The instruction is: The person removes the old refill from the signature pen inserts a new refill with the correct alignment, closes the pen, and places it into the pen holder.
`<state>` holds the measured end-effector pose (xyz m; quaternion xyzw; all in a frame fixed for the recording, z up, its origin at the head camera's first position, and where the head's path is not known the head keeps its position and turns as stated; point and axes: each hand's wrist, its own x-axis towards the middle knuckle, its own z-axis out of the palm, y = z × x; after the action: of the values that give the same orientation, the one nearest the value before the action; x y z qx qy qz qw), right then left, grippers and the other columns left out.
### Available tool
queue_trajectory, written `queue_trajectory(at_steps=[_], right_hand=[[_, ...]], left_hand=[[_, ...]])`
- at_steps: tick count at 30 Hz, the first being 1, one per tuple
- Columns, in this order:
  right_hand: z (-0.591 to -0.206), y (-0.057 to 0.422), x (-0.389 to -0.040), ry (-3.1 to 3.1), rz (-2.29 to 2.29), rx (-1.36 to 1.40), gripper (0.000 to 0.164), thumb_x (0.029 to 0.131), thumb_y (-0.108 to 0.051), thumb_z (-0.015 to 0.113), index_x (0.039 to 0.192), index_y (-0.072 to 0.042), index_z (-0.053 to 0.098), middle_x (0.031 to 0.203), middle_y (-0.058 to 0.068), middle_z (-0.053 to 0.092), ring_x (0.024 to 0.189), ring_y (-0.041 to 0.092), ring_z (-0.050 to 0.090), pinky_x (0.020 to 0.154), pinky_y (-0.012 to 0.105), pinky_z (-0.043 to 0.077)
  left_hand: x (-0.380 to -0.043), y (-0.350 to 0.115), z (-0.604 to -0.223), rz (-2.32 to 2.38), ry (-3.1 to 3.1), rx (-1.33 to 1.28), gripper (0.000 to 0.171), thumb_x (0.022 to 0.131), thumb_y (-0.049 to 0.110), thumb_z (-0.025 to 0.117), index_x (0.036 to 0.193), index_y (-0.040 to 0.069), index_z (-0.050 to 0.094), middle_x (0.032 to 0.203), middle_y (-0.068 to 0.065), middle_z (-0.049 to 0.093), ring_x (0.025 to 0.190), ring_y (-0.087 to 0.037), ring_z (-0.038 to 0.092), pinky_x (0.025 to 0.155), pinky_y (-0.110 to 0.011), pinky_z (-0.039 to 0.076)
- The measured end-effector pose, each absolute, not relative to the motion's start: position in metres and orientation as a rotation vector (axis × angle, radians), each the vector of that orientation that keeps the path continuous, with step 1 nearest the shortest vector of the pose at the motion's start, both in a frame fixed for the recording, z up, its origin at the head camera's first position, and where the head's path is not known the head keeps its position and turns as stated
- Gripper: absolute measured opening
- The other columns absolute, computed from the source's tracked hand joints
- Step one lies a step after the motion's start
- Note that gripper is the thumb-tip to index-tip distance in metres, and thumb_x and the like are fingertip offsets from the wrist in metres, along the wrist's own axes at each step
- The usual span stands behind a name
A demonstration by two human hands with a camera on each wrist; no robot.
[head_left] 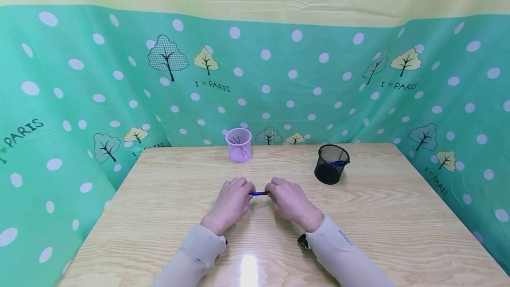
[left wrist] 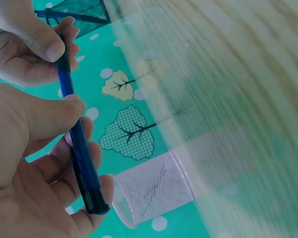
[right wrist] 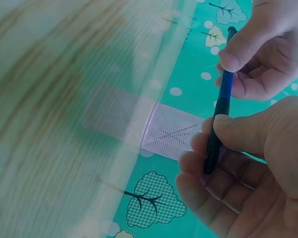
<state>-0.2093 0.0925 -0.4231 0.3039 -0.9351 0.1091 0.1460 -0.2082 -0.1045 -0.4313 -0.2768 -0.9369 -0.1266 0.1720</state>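
Note:
Both hands hold one blue ballpoint pen (head_left: 259,193) between them above the middle of the table. Toward its clip end, my left hand (head_left: 233,201) pinches the blue barrel; in the left wrist view the black clip of the pen (left wrist: 79,134) shows below the thumb. My right hand (head_left: 292,201) pinches the black grip near the tip, and in the right wrist view that dark end of the pen (right wrist: 216,136) lies between thumb and fingers. Beyond the hands stand a purple mesh pen cup (head_left: 240,147) and a black mesh pen cup (head_left: 329,169).
Thin dark sticks or pens (head_left: 238,140) stand in the purple cup. A blue pen (head_left: 339,162) leans inside the black cup at the right. The wooden table (head_left: 167,198) ends at a green dotted curtain (head_left: 279,65) behind and on both sides.

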Motion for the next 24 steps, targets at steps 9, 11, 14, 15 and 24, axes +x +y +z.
queue_trajectory(at_steps=[9, 11, 14, 15, 24], right_hand=[[-0.4227, 0.0927, -0.2093, -2.687, 0.3, 0.874, 0.008, 0.088, -0.012, 0.067, 0.095, -0.014, 0.07, 0.082, -0.006, 0.056, 0.073, 0.01, 0.057, 0.059, 0.026, 0.05], [-0.423, 0.0927, -0.2091, -2.684, 0.296, 0.875, 0.008, 0.088, -0.012, 0.067, 0.095, -0.014, 0.07, 0.081, -0.006, 0.055, 0.073, 0.01, 0.057, 0.059, 0.026, 0.05], [-0.4235, 0.0927, -0.2093, -2.68, 0.299, 0.882, 0.008, 0.088, -0.012, 0.067, 0.095, -0.014, 0.07, 0.081, -0.006, 0.055, 0.072, 0.01, 0.057, 0.058, 0.027, 0.05], [-0.4237, 0.0927, -0.2094, -2.679, 0.298, 0.884, 0.008, 0.088, -0.012, 0.067, 0.095, -0.015, 0.07, 0.081, -0.006, 0.055, 0.072, 0.01, 0.057, 0.058, 0.027, 0.05], [-0.4244, 0.0927, -0.2092, -2.676, 0.306, 0.897, 0.01, 0.088, -0.011, 0.066, 0.096, -0.015, 0.071, 0.083, -0.006, 0.057, 0.075, 0.01, 0.058, 0.061, 0.027, 0.051]], left_hand=[[-0.2069, -0.1039, -0.4301, -0.328, -2.668, -0.795, 0.01, 0.086, 0.013, 0.068, 0.096, 0.014, 0.068, 0.086, 0.006, 0.058, 0.08, -0.015, 0.053, 0.069, -0.03, 0.038], [-0.2065, -0.1038, -0.4301, -0.331, -2.672, -0.795, 0.01, 0.086, 0.013, 0.068, 0.096, 0.014, 0.068, 0.086, 0.006, 0.057, 0.08, -0.015, 0.053, 0.069, -0.03, 0.038], [-0.2064, -0.1038, -0.4304, -0.365, -2.674, -0.79, 0.01, 0.085, 0.016, 0.07, 0.095, 0.015, 0.068, 0.084, 0.006, 0.056, 0.078, -0.015, 0.052, 0.069, -0.029, 0.036], [-0.2064, -0.1037, -0.4304, -0.376, -2.674, -0.789, 0.012, 0.084, 0.016, 0.071, 0.095, 0.015, 0.067, 0.084, 0.006, 0.055, 0.078, -0.015, 0.052, 0.069, -0.029, 0.036], [-0.2068, -0.104, -0.4301, -0.437, -2.645, -0.769, 0.025, 0.077, 0.013, 0.078, 0.098, 0.013, 0.065, 0.087, 0.004, 0.054, 0.081, -0.017, 0.051, 0.07, -0.03, 0.037]])
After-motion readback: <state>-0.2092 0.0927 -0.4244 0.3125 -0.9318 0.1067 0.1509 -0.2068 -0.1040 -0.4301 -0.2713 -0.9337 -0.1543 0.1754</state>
